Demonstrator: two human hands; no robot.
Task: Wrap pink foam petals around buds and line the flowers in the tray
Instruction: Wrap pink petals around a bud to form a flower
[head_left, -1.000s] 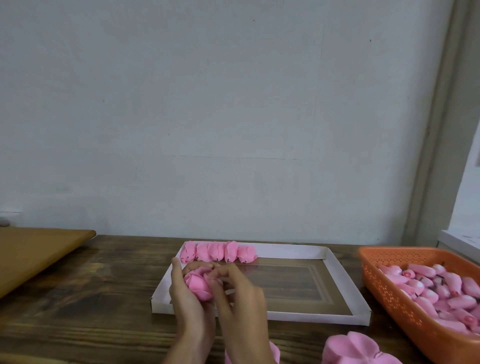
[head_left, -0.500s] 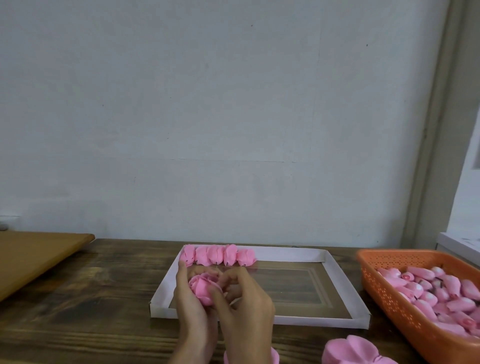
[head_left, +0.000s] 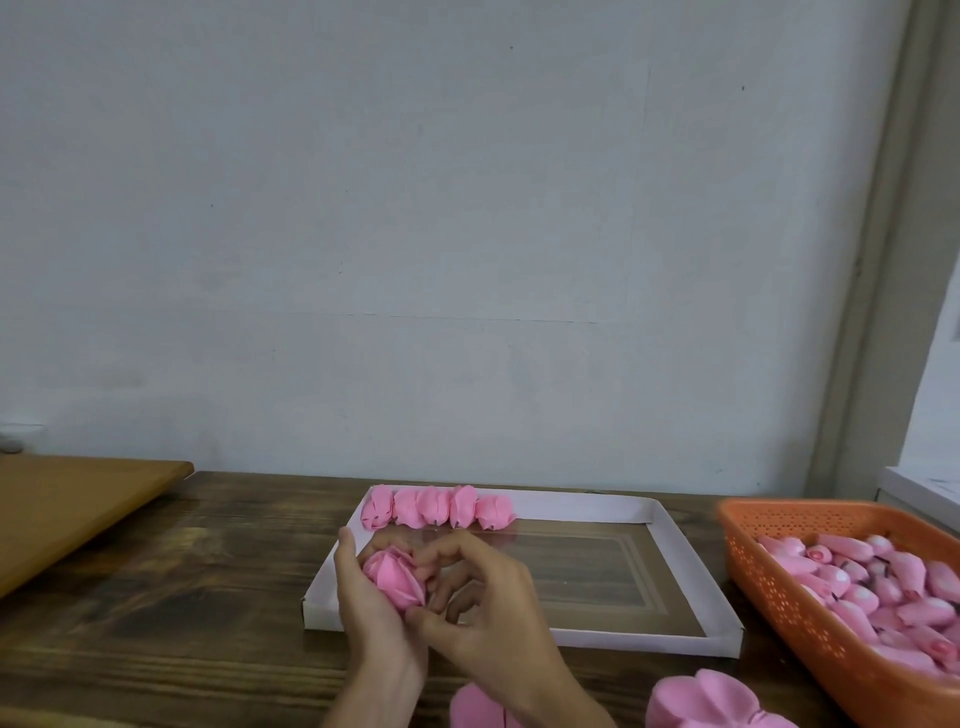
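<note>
A pink foam flower (head_left: 394, 578) sits between both hands above the near left corner of the shallow white tray (head_left: 675, 558). My left hand (head_left: 371, 605) cups it from the left. My right hand (head_left: 483, 603) pinches its petals from the right with curled fingers. Several finished pink flowers (head_left: 436, 506) lie in a row along the tray's far left rim.
An orange basket (head_left: 779, 597) full of pink buds stands at the right. Loose pink foam petals (head_left: 706, 701) lie on the dark wooden table near the front edge. A light wooden board (head_left: 67, 504) lies at the left. A pale wall rises behind the table.
Both hands have kept working the same flower, my right fingers shifting round its right side. The view tilted slightly; the tray row is unchanged.
</note>
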